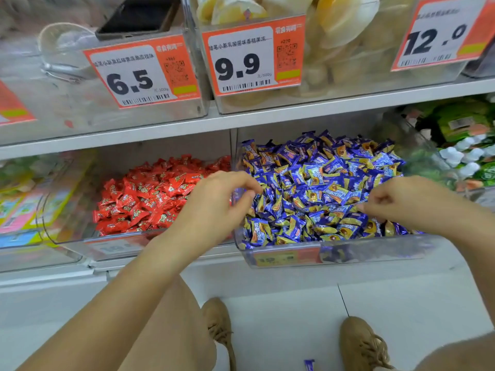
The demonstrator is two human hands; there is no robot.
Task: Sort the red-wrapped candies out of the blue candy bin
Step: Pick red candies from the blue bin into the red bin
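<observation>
A clear bin (375, 249) on the lower shelf is heaped with blue-and-gold wrapped candies (321, 178); only blue wrappers show on its surface. To its left, a second clear bin (67, 231) holds red-wrapped candies (150, 199). My left hand (222, 202) hovers over the left edge of the blue bin, its fingers loosely curved, and nothing shows between thumb and fingers. My right hand (396, 202) is over the right side of the blue pile. Its fingers are curled, with the tips down among the candies, and I see no candy in its grip.
The upper shelf carries clear bins with orange price tags 6.5 (139, 73), 9.9 (251, 54) and 12.0 (439, 33). Green packs (460, 124) fill the bin at the right. One blue candy (308, 365) lies on the floor between my shoes (219, 328).
</observation>
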